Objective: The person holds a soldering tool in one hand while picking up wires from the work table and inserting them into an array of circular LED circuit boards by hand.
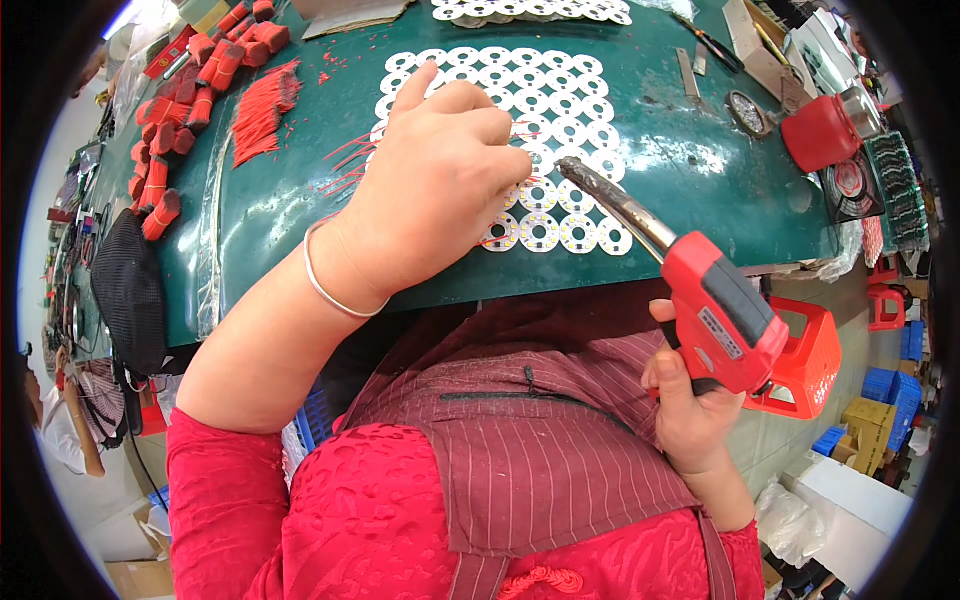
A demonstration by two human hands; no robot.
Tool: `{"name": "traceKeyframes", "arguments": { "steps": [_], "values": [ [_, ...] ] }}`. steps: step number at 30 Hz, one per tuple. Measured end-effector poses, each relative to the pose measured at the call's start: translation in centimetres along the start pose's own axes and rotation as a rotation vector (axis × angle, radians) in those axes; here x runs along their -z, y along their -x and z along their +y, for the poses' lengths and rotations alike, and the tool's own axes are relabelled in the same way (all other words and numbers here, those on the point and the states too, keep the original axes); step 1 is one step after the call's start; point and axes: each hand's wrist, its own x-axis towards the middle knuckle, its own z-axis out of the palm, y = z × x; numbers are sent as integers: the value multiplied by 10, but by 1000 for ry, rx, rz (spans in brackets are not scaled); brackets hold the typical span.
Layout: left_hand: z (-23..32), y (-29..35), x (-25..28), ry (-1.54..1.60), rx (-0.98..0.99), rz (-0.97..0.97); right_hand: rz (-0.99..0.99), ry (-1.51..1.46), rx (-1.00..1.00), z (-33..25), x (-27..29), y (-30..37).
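Head view: left hand (440,180) pinching red wire (345,165) over round boards (545,100), soldering gun (715,310) in right hand (685,395).

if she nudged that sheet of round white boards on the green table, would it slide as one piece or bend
The panel of round white boards lies flat, discs joined in rows, so it probably slides as one stiff sheet. It looks thin, likely light. The green table looks glossy, so little drag; thin red wires under the left hand may snag.

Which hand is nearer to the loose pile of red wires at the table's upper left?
Left. The left hand rests on the panel of white round boards, just right of the red wire pile. The right hand holds the red soldering gun off the table's near edge.
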Motion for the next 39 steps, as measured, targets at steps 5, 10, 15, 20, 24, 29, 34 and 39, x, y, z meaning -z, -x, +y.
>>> {"name": "traceKeyframes", "arguments": {
  "steps": [5, 10, 15, 20, 24, 29, 34, 39],
  "values": [
    [0, 0, -4, 79, 35, 94, 30, -2, -52, -3, -3, 0],
    [1, -1, -9, 62, 46, 50, 59, 92, -45, 0, -2, 4],
    [-1, -1, -12, 39, 31, 33, 59, 104, -51, 0, -2, 4],
    [-2, 0, -14, 69, 49, 96, 70, 49, -23, -1, -8, -3],
    [-1, -1, -14, 61, 43, 73, 48, 13, -22, -1, -8, -4],
    [-2, 0, -14, 74, 40, 79, 6, 36, -3, 0, -6, -5],
    [-2, 0, -15, 84, 44, 71, -6, 52, 21, 0, -7, -6],
    [-2, 0, -15, 72, 36, 87, 15, 41, -25, 0, -9, -4]
  ]
}}
